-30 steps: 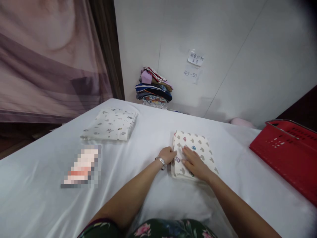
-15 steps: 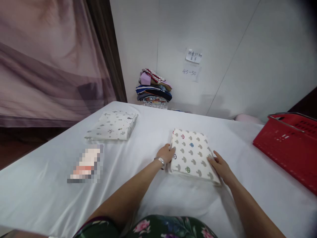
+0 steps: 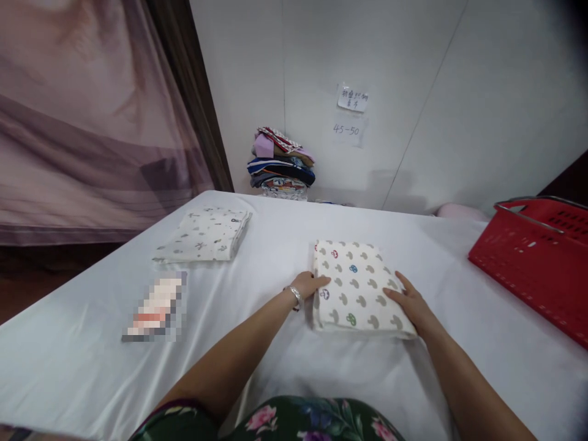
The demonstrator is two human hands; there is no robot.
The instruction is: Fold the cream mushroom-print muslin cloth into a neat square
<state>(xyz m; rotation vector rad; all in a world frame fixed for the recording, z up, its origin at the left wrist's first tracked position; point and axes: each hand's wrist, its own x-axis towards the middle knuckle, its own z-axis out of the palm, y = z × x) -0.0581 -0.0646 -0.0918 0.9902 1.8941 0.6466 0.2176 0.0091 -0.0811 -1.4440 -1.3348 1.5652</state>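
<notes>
A folded white cloth (image 3: 356, 288) printed with grey mushrooms and a few coloured ones lies in front of me on the white-covered table. My left hand (image 3: 307, 285), with a silver bracelet at its wrist, grips the cloth's left edge, thumb on top. At the right edge, my right hand (image 3: 410, 301) holds the cloth with its thumb over the upper face. The fingers under or behind the edges are partly hidden. Farther left lies another folded white cloth (image 3: 202, 236) with small grey prints.
A red plastic basket (image 3: 533, 263) with a metal handle stands at the right. On the left of the table cover (image 3: 82, 343) lies a pixelated flat object (image 3: 156, 306). A stack of folded fabrics (image 3: 281, 165) is by the wall, below paper notes (image 3: 348, 130). A pinkish curtain (image 3: 92, 122) hangs left.
My left thumb has come over onto the top of the mushroom cloth. Both hands stay at its sides, and the cloth has shifted only slightly. The view has turned a little.
</notes>
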